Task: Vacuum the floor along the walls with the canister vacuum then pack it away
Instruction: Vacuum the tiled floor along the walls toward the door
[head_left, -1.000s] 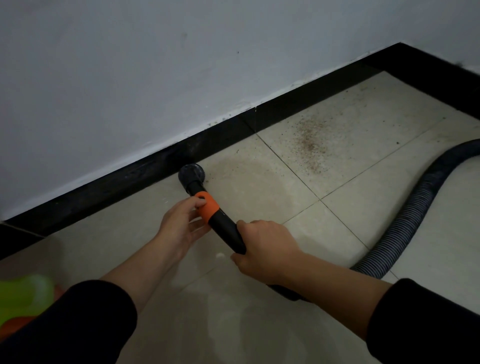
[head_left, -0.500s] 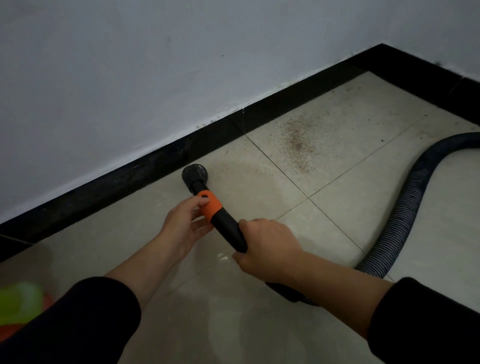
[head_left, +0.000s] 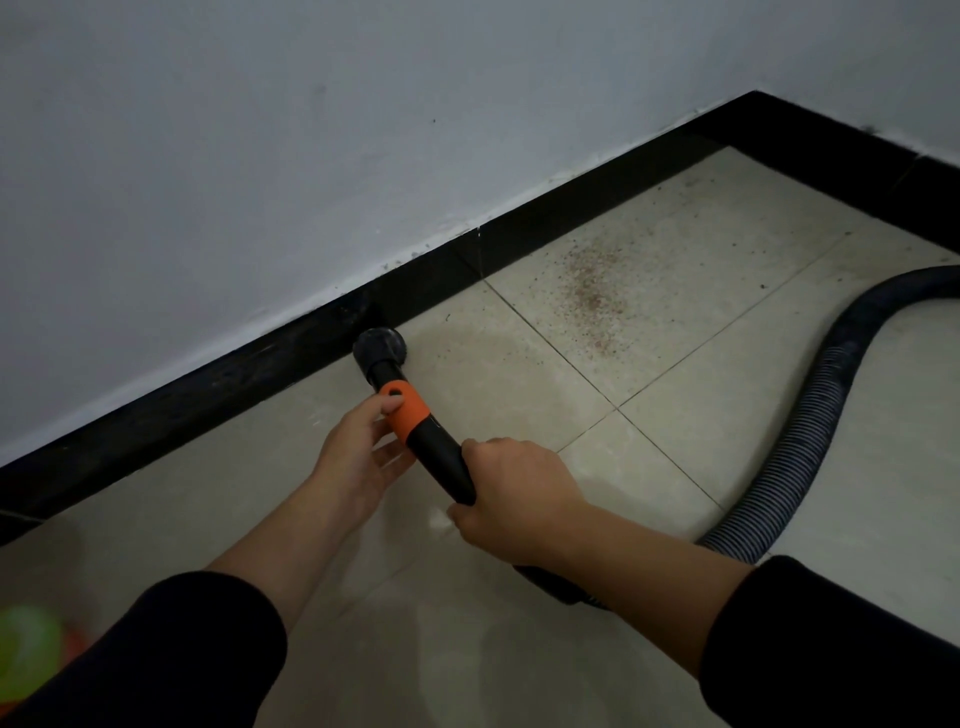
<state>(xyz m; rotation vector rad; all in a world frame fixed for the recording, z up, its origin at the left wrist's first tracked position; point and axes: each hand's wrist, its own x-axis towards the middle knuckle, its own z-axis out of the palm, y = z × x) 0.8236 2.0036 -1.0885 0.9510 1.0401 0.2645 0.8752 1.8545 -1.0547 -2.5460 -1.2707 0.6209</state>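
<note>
A black vacuum wand (head_left: 439, 457) with an orange collar (head_left: 408, 408) points at the wall. Its round black brush nozzle (head_left: 379, 347) sits on the tile floor (head_left: 291, 493), right against the black skirting (head_left: 218, 379). My left hand (head_left: 358, 457) holds the wand at the orange collar, thumb on top. Gripping the wand further back is my right hand (head_left: 517, 493). The ribbed dark hose (head_left: 810, 415) curves from behind my right arm off to the right edge. A patch of reddish-brown dirt (head_left: 592, 296) lies on the tile to the nozzle's right.
The white wall (head_left: 260, 156) runs diagonally and meets a second wall at a corner (head_left: 753, 98) at the upper right. A blurred green and orange object (head_left: 31, 654) sits at the lower left edge. The canister is out of view.
The nozzle has moved up against the skirting after sitting slightly off it half a second ago. Both hands keep the same hold on the wand.
</note>
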